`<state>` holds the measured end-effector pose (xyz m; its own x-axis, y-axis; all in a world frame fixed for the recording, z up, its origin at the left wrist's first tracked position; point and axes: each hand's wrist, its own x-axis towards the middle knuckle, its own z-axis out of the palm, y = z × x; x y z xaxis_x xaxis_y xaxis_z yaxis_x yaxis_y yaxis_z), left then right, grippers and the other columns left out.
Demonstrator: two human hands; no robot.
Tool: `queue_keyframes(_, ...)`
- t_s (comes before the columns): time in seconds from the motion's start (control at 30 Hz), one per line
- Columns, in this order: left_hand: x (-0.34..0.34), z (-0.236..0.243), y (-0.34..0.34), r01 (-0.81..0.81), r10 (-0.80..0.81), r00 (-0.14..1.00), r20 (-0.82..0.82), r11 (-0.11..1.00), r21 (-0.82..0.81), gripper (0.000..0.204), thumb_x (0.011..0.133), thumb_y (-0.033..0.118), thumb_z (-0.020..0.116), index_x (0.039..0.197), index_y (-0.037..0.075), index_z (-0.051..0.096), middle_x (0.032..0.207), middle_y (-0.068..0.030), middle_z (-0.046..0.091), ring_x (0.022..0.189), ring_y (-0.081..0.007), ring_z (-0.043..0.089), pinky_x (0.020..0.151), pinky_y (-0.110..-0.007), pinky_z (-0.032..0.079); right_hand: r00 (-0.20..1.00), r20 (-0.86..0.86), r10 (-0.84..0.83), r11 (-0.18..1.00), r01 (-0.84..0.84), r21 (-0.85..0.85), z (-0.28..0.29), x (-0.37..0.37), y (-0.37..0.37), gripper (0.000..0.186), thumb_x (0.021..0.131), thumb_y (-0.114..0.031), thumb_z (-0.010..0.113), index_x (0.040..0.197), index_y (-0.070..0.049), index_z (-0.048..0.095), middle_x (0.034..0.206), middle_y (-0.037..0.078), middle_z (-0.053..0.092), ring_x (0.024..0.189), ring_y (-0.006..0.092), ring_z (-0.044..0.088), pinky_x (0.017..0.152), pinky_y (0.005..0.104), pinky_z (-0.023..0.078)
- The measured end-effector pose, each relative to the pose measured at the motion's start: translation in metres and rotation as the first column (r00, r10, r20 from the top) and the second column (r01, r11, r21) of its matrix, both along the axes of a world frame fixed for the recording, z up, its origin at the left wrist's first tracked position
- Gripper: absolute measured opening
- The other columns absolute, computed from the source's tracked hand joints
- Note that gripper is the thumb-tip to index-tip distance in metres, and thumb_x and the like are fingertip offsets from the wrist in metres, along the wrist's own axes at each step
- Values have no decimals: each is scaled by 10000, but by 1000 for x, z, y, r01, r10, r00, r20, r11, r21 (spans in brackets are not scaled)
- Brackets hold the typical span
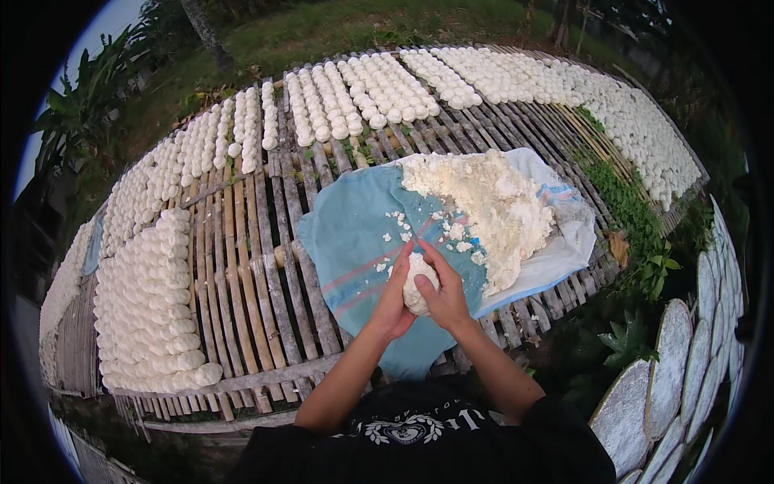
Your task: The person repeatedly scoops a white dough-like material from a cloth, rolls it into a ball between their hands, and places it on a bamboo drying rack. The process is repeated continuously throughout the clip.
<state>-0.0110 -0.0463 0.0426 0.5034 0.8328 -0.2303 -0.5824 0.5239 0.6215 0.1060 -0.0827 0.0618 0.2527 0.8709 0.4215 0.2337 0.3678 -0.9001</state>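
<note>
Between my two hands sits a round white ball of crumbly dough (pixel 419 285), held above the near part of a teal cloth (pixel 347 234). My left hand (pixel 392 300) cups it from the left and below. My right hand (pixel 445 294) wraps its right side, with the thumb pressed on top. Just beyond my fingers, small white crumbs (pixel 456 232) are scattered on the cloth. A large heap of the same crumbly white dough (pixel 492 202) lies beyond and to the right, partly on a white plastic sack (pixel 568 242).
A bamboo slat rack (pixel 242 282) carries the cloth and sack. Rows of white dough balls (pixel 153 315) cover its left side, and more rows (pixel 322 97) line its far edge and right end. Green weeds (pixel 613 194) poke up at right. Pale oval panels (pixel 669 363) stand at lower right.
</note>
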Motion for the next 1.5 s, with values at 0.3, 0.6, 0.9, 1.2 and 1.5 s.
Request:
queue_keyframes(0.3, -20, 10, -2, 199, -202, 979, -5, 967, -159, 453, 1098, 515, 459, 1341, 168, 619, 1279, -40, 695, 1163, -215, 683, 994, -429, 556, 964, 258, 60, 979, -108, 176, 8, 3, -8, 550, 892, -238, 802, 1361, 9, 655, 1189, 198, 721, 1095, 327, 720, 913, 395, 571)
queue_keyframes(0.6, -2, 2, 9, -2, -2, 999, -39, 994, -112, 528, 1081, 520, 541, 1413, 113, 595, 1304, -78, 673, 1229, -221, 656, 988, -389, 558, 986, 160, -44, 996, 30, 89, -8, -4, 3, 457, 971, -227, 768, 1333, 33, 665, 1181, 154, 709, 1050, 276, 703, 917, 365, 545)
queue_keyframes(0.9, -6, -4, 9, 147, -157, 982, -108, 985, -93, 591, 1089, 569, 476, 1475, 123, 526, 1369, -72, 635, 1273, -238, 633, 1051, -425, 545, 997, 81, 17, 995, -9, -98, 1, 6, 10, 465, 1036, -272, 628, 1401, 17, 635, 1261, 179, 707, 1111, 281, 697, 968, 380, 542)
queue_keyframes(1.2, 11, 7, 0, -150, 148, 988, -45, 988, -39, 556, 1123, 534, 420, 1474, 112, 507, 1377, -76, 629, 1253, -257, 644, 1064, -410, 534, 972, -235, 17, 987, -54, -151, -2, 2, -7, 585, 1008, -227, 687, 1505, 33, 521, 1320, 179, 664, 1186, 244, 654, 1028, 388, 520)
queue_keyframes(1.5, 11, 20, -3, -61, 64, 996, -66, 997, 45, 574, 1136, 505, 352, 1561, 134, 462, 1449, -76, 592, 1268, -244, 623, 1086, -422, 520, 996, -70, 54, 998, -56, -30, 0, 4, -4, 626, 966, -292, 748, 1476, 18, 557, 1347, 226, 644, 1170, 307, 673, 1010, 418, 526)
